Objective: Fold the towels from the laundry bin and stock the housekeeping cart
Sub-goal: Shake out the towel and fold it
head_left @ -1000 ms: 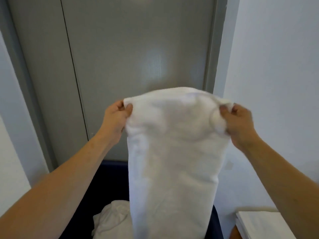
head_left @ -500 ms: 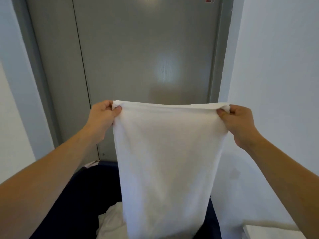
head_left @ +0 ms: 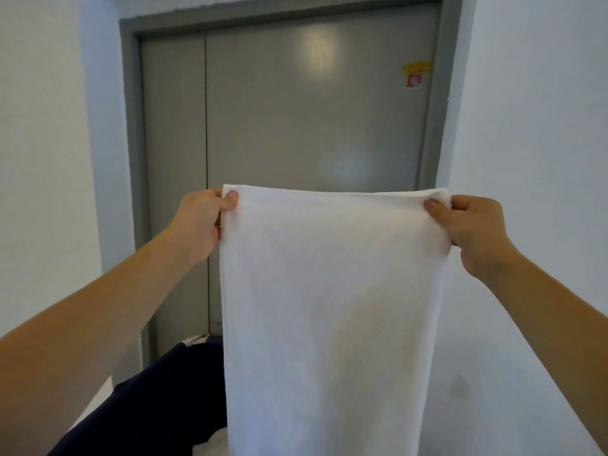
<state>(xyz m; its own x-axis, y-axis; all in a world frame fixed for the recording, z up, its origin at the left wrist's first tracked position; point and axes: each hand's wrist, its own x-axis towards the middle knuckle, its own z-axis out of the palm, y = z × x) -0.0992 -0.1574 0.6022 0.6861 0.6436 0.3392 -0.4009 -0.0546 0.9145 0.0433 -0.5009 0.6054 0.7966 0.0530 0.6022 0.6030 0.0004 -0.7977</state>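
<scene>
Towel [head_left: 332,291] is hanging flat, left hand [head_left: 200,222] pinching its 10 o'clock corner, right hand [head_left: 473,228] pinching its 2 o'clock corner

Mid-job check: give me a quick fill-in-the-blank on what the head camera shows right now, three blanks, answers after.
1. The left hand and right hand each pinch a top ____ of the white towel.
2. The towel hangs in front of a closed ____ door.
3. Below the left forearm sits the dark ____ laundry bin, with more white cloth inside.

Missing words: corner; grey; blue
</scene>
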